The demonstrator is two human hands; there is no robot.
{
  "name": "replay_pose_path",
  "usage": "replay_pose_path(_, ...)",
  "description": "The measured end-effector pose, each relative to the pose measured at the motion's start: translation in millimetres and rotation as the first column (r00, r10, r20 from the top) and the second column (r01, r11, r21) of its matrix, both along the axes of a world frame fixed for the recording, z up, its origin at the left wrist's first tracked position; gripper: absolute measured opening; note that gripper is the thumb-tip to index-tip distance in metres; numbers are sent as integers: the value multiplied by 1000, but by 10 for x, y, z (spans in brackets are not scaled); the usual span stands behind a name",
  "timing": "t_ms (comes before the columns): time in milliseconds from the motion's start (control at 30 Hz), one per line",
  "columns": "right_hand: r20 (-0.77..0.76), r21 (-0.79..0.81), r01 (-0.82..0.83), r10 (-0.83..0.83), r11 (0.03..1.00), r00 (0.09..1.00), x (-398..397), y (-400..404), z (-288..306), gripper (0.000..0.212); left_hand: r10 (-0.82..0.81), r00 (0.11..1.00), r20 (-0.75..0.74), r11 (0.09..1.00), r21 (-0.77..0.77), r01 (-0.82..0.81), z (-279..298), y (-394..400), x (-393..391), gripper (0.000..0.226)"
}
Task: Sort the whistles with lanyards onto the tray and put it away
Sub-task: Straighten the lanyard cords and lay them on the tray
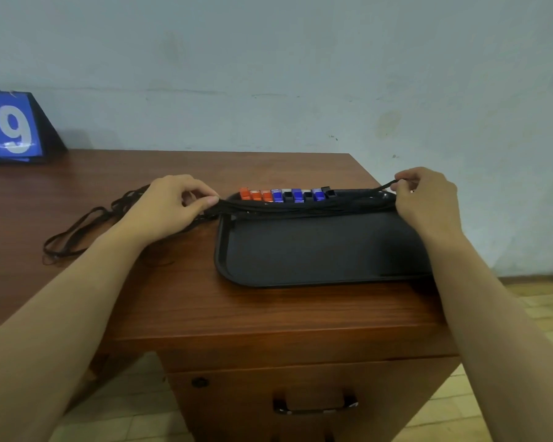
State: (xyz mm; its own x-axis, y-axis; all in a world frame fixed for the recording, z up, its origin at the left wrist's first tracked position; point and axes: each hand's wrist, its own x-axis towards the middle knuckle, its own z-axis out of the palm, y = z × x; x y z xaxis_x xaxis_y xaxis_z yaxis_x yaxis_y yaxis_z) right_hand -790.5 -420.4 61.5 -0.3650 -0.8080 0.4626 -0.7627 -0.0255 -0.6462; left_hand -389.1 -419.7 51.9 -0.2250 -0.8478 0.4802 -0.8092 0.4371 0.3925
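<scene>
Both hands are pinching black lanyards over the tray.

The left hand (170,205) is gripping the bundled lanyards (300,207) at the tray (316,250)'s left rim; the right hand (425,199) is pinching one cord at its far right corner. Orange, blue and black whistles (286,194) are lining its far edge; cord loops are trailing left, partly hidden.

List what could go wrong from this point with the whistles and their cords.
1. The left hand and right hand both grip the black lanyards; a tug may drag the row of whistles out of line along the far rim.
2. Lanyard loops trail off the tray onto the desk and could snag when it is lifted.
3. The tray overhangs the desk's right edge and may tip.
</scene>
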Motion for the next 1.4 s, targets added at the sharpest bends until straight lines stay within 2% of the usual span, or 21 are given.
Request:
replay_pose_path(167, -91, 124, 69, -58, 990, 994, 25, 24, 4, 34, 11, 1000, 18, 1000, 18, -11, -18, -25, 3, 18)
replay_pose_path(333, -124, 180, 82, -60, 980, 990, 12, -3, -10, 34, -4, 999, 36, 999, 40, 2, -9, -22, -6, 12)
replay_pose_path(533, -87, 134, 62, -51, 989, 995, 4, -28, -30, 21, -7, 999, 41, 999, 33, 5, -3, -7, 4, 12)
replay_pose_path(700, -101, 63, 68, -61, 996, 993, 33, 24, 7, 21, 0, 1000, 28, 999, 44, -2, -8, -12, -2, 13)
replay_pose_path(800, -78, 69, 78, -73, 995, 994, 35, 53, 16, 28, 4, 999, 32, 999, 41, -5, -4, -9, -2, 12)
replay_pose_path(967, 6, 56, 90, -90, 994, 996, 30, 70, 54, 60, 4, 1000, 12, 999, 49, -4, 1, 0, -1, 15)
replay_pose_path(1033, 1, 39, 96, -97, 995, 995, 37, 80, 61, 65, 22, 999, -25, 999, 43, -20, 2, 8, -13, 18)
replay_pose_path(1200, -66, 75, 84, -79, 994, 995, 45, 81, 49, 56, 79, 996, -41, 996, 41, -78, 23, 28, 0, 20)
replay_pose_path(1400, -75, 60, 33, -29, 998, 997, 60, 68, 41, 42, 76, 996, -38, 990, 122, -71, 83, 89, 30, 19)
